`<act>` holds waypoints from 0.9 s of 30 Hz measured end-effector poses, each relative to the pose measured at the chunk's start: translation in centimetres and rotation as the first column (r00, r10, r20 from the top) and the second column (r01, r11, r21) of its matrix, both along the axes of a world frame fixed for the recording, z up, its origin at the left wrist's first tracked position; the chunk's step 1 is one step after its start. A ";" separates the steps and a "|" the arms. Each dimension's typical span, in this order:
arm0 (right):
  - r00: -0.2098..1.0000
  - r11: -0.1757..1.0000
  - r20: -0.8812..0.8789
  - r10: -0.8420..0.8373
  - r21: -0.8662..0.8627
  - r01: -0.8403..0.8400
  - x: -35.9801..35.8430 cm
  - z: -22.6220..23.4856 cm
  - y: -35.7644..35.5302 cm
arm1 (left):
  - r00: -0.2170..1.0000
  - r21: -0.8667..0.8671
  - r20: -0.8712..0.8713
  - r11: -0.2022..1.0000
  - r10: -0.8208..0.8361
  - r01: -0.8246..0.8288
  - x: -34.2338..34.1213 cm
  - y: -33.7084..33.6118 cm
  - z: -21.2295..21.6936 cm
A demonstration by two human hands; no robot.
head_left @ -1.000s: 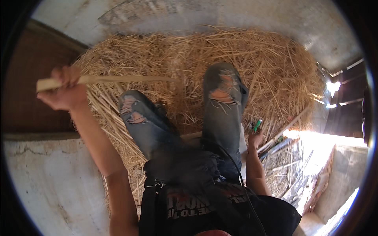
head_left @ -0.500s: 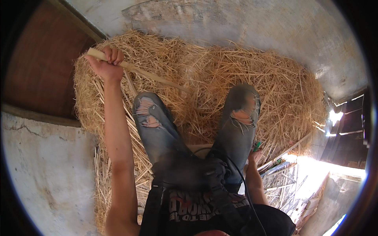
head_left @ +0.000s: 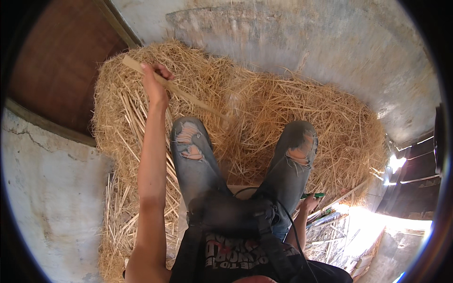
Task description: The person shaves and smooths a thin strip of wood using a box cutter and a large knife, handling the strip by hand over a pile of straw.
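Observation:
My left hand [head_left: 155, 85] grips a long, pale bamboo strip [head_left: 196, 100] near its wide upper end. The thumb lies along it and the fingers curl round its far side. From there the strip slants down to the right, its lower end over the straw between my knees. Low beside my right thigh, my right hand [head_left: 309, 203] is closed round a narrow green object [head_left: 319, 195]. Its green end sticks out to the right; my leg hides part of it, and its kind cannot be made out.
A thick heap of dry straw [head_left: 330, 118] spreads around my knees. Thin pale sticks [head_left: 127, 198] lie along my left side. A stained wall [head_left: 292, 33] rises behind the heap, and a brown panel [head_left: 56, 70] stands at the far left. Strong light falls at the lower right.
My left hand has shifted right and slightly down with the bamboo strip, its fingers looser around it. My right hand is lower, and more of the green object shows. The view has shifted slightly.

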State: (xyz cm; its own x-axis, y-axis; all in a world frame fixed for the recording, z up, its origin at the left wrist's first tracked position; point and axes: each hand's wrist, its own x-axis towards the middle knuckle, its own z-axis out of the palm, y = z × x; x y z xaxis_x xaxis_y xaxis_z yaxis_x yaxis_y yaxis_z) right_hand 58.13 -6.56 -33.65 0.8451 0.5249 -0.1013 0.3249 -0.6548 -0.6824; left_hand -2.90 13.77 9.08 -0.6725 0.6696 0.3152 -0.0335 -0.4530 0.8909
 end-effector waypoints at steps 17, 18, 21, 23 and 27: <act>0.829 0.672 -0.142 0.540 0.666 -0.324 -12.2 37.5 15.5 | 0.882 0.779 0.330 0.625 -0.336 -0.054 -0.9 -14.5 8.8; 0.677 0.646 -0.258 0.689 0.641 -0.414 -15.5 40.8 14.2 | 0.870 0.795 0.343 0.603 -0.355 -0.067 -0.3 -15.0 8.4; 0.210 0.369 -0.305 0.929 0.813 -0.451 -23.0 44.4 14.3 | 0.830 0.792 0.434 0.587 -0.350 -0.167 3.3 -15.2 7.4; 0.076 0.342 -0.341 0.937 0.853 -0.395 -26.9 46.1 15.0 | 0.843 0.812 0.378 0.574 -0.383 -0.103 5.9 -15.8 6.0; 0.087 0.379 -0.369 0.925 0.912 -0.156 -30.2 45.6 18.0 | 0.903 0.771 0.192 0.629 -0.383 0.103 10.6 -15.9 4.2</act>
State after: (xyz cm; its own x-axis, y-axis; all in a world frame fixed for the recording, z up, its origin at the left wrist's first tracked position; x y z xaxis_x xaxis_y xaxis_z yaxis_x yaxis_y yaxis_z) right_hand 27.96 11.40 11.95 -0.1078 0.9829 0.1492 -0.5412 0.0678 -0.8382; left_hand 7.69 -2.16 13.29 -0.6699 0.4654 0.5785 -0.4476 -0.8748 0.1855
